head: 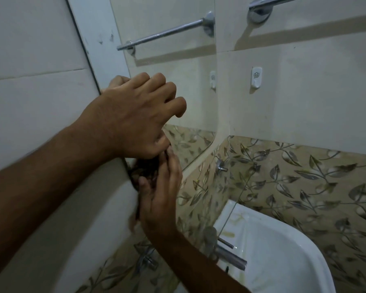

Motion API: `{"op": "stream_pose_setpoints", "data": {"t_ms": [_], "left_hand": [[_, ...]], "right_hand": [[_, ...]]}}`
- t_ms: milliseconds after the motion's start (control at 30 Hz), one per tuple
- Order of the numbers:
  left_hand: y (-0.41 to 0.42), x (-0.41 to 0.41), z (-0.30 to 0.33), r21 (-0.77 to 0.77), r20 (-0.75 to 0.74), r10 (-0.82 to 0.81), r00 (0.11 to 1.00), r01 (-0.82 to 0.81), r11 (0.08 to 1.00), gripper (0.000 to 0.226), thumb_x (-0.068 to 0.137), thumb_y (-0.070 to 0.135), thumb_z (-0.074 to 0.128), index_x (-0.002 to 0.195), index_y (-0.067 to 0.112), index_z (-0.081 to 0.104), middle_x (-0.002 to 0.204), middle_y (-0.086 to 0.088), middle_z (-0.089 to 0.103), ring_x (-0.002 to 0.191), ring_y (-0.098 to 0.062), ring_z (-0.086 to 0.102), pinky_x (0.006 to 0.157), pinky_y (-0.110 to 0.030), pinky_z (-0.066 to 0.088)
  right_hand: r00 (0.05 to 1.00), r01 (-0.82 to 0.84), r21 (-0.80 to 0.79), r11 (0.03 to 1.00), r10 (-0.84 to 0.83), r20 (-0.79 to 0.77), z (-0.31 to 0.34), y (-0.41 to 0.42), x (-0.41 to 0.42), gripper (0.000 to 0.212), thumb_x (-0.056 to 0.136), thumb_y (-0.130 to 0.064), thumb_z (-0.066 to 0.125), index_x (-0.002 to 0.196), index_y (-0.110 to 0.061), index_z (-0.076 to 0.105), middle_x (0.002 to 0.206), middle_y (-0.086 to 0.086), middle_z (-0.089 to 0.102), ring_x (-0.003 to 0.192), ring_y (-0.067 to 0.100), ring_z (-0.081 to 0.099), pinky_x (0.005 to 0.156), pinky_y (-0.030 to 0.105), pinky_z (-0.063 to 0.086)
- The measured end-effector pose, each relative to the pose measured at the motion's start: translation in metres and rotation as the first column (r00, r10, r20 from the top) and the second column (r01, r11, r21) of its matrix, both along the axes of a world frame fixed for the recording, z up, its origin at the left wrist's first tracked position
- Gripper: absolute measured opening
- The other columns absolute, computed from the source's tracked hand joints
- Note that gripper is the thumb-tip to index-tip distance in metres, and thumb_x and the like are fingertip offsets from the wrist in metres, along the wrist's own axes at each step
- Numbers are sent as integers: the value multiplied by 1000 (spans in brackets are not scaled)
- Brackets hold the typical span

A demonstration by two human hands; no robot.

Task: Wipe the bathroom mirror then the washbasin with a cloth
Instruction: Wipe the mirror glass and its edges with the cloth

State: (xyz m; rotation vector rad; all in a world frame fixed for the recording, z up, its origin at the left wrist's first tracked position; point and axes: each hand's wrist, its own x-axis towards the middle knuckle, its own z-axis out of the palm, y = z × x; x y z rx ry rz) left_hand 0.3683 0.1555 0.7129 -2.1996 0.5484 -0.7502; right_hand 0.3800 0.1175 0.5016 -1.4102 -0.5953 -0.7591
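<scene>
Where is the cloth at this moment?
In the head view the dark cloth sits left of centre, bunched between the left hand above and the right hand below, against the mirror's lower left edge.

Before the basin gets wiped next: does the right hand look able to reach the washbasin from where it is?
Probably yes. The right hand, holding the dark cloth at the mirror's lower edge, sits just above and left of the washbasin. Only the tap stands between them.
</scene>
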Motion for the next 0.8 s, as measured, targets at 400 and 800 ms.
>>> {"op": "stream_pose_setpoints", "data": {"t_ms": [400,800], "left_hand": [[-2,-5,1,-57,9,-30,1000,30,998,48,80,49,34,119,23,46,112,-4,49,102,-27,45,80,-51,46],[-4,-14,5,-148,54,-157,986,163,975,35,83,43,40,108,23,53,102,-1,50,94,-18,39,78,-28,14]], "right_hand": [[969,73,155,985,-33,-243,4,-17,45,56,104,-36,43,156,-26,25,162,-9,16,150,7,16,118,47,33],[999,-8,75,997,5,43,55,-12,34,57,102,-28,50,153,-11,31,159,7,24,148,22,26,115,50,35]]}}
